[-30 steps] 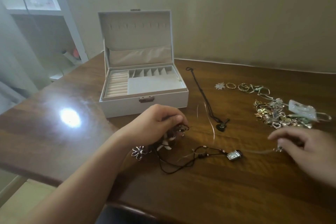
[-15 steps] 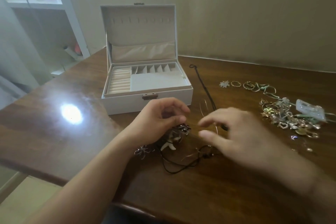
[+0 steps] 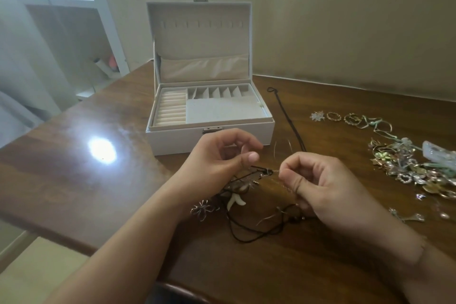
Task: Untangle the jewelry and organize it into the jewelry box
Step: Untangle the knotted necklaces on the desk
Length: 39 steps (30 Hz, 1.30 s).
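Observation:
A white jewelry box (image 3: 209, 140) stands open on the wooden table (image 3: 98, 192), lid upright, its ring rolls and small compartments holding nothing. In front of it lies a tangle of black cords and pendants (image 3: 246, 205), with a silver flower charm (image 3: 201, 208) at its left. My left hand (image 3: 217, 165) pinches the tangle's dark upper end between thumb and fingers. My right hand (image 3: 318, 182) pinches a thin chain that runs from that same knot. The two hands are a few centimetres apart, just above the table.
A long black cord necklace (image 3: 286, 118) lies right of the box. Rings (image 3: 333, 116) and a heap of mixed gold and silver jewelry (image 3: 407, 168) spread across the right side. A white shelf unit (image 3: 74, 7) stands beyond the table's left edge.
My right hand has swung from the far right of the table in to the tangle and now pinches a thin chain. My left hand has lifted slightly, still on the tangle.

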Motion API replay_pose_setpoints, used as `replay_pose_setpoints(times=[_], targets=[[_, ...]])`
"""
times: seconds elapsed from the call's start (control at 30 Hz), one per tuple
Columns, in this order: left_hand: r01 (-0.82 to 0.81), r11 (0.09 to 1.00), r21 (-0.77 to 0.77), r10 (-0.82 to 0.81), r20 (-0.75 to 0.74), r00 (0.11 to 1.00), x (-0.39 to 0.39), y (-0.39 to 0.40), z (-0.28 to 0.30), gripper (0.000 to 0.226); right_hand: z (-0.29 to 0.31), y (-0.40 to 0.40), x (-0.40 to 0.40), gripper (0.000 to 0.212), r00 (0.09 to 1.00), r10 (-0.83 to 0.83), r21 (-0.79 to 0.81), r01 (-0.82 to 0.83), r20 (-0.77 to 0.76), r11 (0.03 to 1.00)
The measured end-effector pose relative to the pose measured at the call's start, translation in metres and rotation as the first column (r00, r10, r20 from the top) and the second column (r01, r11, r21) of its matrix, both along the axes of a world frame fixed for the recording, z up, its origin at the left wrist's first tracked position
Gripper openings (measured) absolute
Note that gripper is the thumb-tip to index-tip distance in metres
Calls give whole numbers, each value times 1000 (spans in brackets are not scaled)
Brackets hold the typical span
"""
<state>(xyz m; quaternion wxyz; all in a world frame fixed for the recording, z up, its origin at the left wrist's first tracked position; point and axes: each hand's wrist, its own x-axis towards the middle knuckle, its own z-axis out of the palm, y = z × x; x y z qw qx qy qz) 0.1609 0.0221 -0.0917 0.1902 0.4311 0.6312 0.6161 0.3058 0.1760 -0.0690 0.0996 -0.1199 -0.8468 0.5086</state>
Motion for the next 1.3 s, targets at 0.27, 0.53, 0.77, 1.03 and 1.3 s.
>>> replay_pose_setpoints(times=[0.27,0.53,0.77,1.03,1.3], targets=[[38,995,-91,-63,-285,956,7,1,1,15,2,4,1,16,997,-59,-203,47,-55,978],[-34,997,-70,12,-297,955,17,7,-1,9,0,4,0,18,998,-8,-172,-3,-65,985],[112,991,-68,-119,-112,987,12,8,-2,8,-3,4,1,19,988,-71,-121,55,-134,991],[264,961,82,-276,216,937,12,7,-1,9,-8,1,4,6,961,-89,202,145,-263,969],[186,976,117,-212,282,936,9,7,-3,8,-8,-5,7,15,898,42,430,168,-437,887]])
